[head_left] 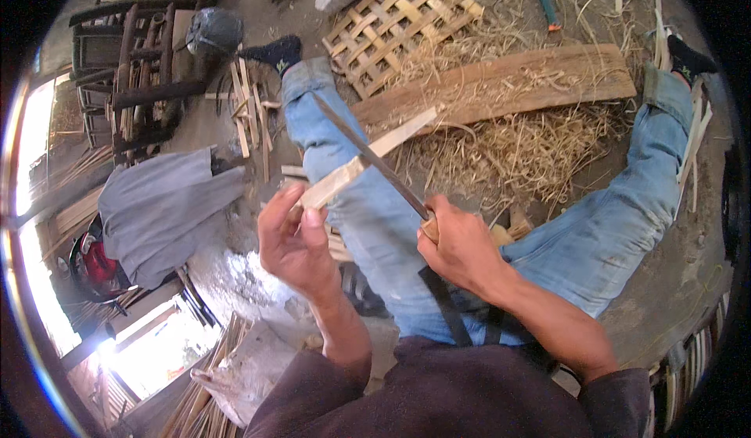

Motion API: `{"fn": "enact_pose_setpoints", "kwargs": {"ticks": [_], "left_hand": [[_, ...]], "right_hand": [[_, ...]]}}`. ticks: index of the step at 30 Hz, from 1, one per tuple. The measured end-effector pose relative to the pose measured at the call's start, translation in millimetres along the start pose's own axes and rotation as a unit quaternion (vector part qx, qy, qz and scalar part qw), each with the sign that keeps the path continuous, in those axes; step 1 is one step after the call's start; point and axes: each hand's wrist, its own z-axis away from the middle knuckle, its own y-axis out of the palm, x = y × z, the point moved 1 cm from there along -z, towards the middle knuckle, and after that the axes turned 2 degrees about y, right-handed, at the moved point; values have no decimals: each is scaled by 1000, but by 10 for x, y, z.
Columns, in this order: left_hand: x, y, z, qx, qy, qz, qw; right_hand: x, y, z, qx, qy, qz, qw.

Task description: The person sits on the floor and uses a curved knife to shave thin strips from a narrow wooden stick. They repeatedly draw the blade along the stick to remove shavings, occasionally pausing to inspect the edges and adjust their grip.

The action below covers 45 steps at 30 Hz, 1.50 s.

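My left hand [293,238] pinches the near end of a pale, flat wooden strip [338,181] between thumb and fingers. The strip slants up and to the right above my left trouser leg. My right hand [461,242] is closed round the short handle of a long, dark-bladed knife [395,180]. Its narrow blade points up and to the left and crosses the strip near the middle. Whether the edge bites into the wood cannot be made out.
Between my outstretched legs lie a wooden board [508,86] and a heap of curled shavings [512,156]. Beyond are a woven slat panel [403,19] and an orange-and-green handled tool [545,1]. Cut strips [250,109], dark wooden furniture [141,70] and a grey cloth [160,211] are to the left.
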Motion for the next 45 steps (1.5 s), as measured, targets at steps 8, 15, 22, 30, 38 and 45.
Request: {"fn": "enact_pose_setpoints", "kwargs": {"ticks": [8, 15, 22, 30, 38, 45], "left_hand": [[88, -67, -37, 33, -11, 53, 998], [131, -78, -46, 27, 3, 56, 998], [99, -90, 21, 29, 6, 36, 999], [71, -65, -9, 48, 28, 12, 998], [41, -97, 114, 42, 14, 21, 999], [79, -123, 115, 47, 29, 0, 998]], "right_hand": [[577, -110, 322, 82, -11, -77, 994], [355, -129, 156, 101, -10, -41, 994], [235, -124, 175, 79, -31, -46, 995], [99, -237, 57, -1, -61, 17, 998], [437, -244, 313, 74, -64, -45, 994], [385, -245, 277, 91, -77, -61, 991]]}}
